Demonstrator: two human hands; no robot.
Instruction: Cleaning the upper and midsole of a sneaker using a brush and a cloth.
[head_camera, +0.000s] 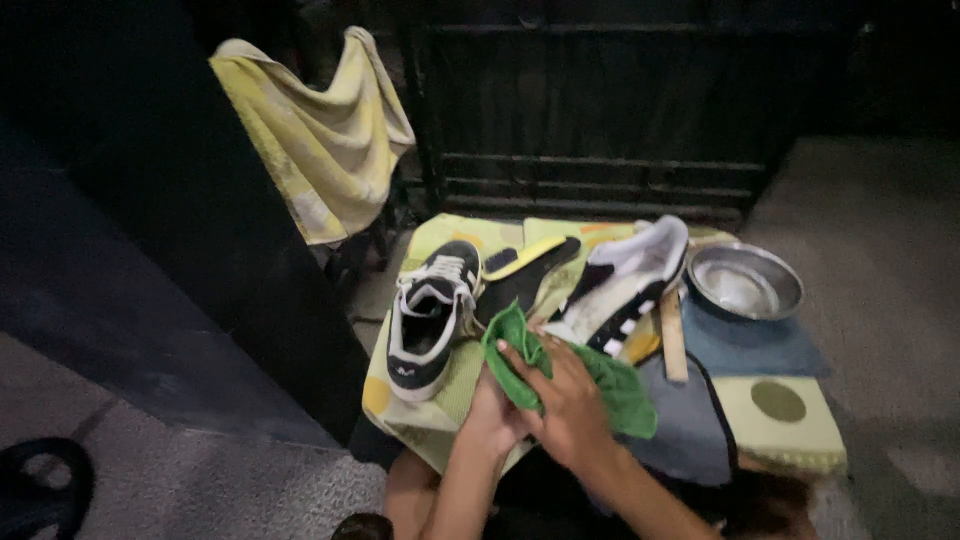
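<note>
My right hand (568, 400) lies over a green cloth (622, 392) and grips it, fingers pointing left. My left hand (492, 418) is tucked just under it and holds the same cloth from below, its fingers mostly hidden. Just above the hands a white and black sneaker (628, 275) lies on its side. To the left a black sneaker with white laces (430, 325) stands upright with its opening facing me. Between the two shoes lie black insoles with a yellow edge (528, 268).
The shoes rest on a yellow-green patterned mat (450, 395). A metal bowl (745, 282) sits at the right on a blue cloth (755, 348), with a wooden stick (673, 345) beside it. A yellow towel (320, 140) hangs at the back left, and a dark metal gate (600, 110) stands behind.
</note>
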